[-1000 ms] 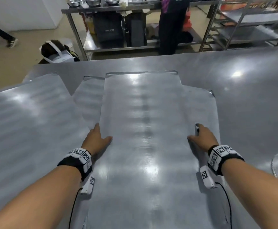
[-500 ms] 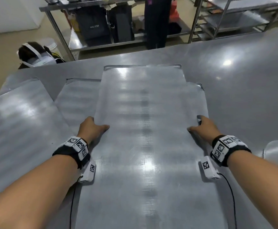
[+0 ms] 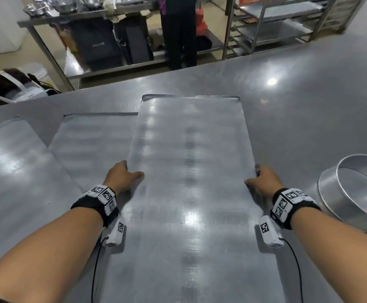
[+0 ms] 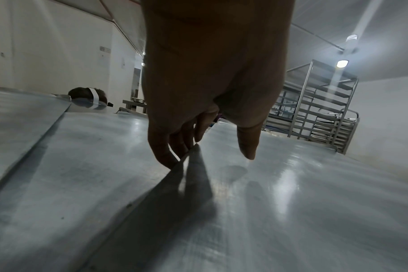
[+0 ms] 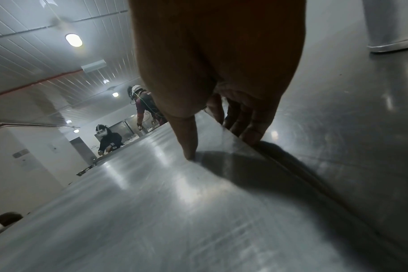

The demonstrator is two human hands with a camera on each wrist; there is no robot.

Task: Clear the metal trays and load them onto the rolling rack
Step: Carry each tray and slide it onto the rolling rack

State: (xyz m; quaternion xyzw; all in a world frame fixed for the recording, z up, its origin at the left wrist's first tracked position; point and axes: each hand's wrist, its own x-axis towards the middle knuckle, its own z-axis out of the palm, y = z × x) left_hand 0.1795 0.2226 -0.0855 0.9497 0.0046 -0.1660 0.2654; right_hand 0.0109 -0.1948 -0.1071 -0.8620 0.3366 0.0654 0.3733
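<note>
A long flat metal tray (image 3: 189, 171) is held lengthwise in front of me above the steel table (image 3: 309, 119). My left hand (image 3: 123, 176) grips its left long edge, thumb on top and fingers curled under the rim, as the left wrist view shows (image 4: 198, 143). My right hand (image 3: 263, 180) grips the right long edge the same way, thumb pressed on the tray (image 5: 151, 202) and fingers (image 5: 252, 128) wrapped below. Two more flat trays lie to the left: one (image 3: 95, 138) beside the held tray, another (image 3: 10, 171) farther left. The tall rolling rack (image 4: 321, 110) stands beyond the table.
Round metal cake tins (image 3: 357, 189) sit on the table at my right. A person with a headset (image 3: 14, 88) crouches past the table's far left corner. Another person (image 3: 178, 31) stands at a steel bench (image 3: 90, 16). Shelving with trays (image 3: 276, 25) is at the back right.
The held tray has shifted right and toward me with both hands on its edges, uncovering the tray beneath at left. The round tins have come into view at right.
</note>
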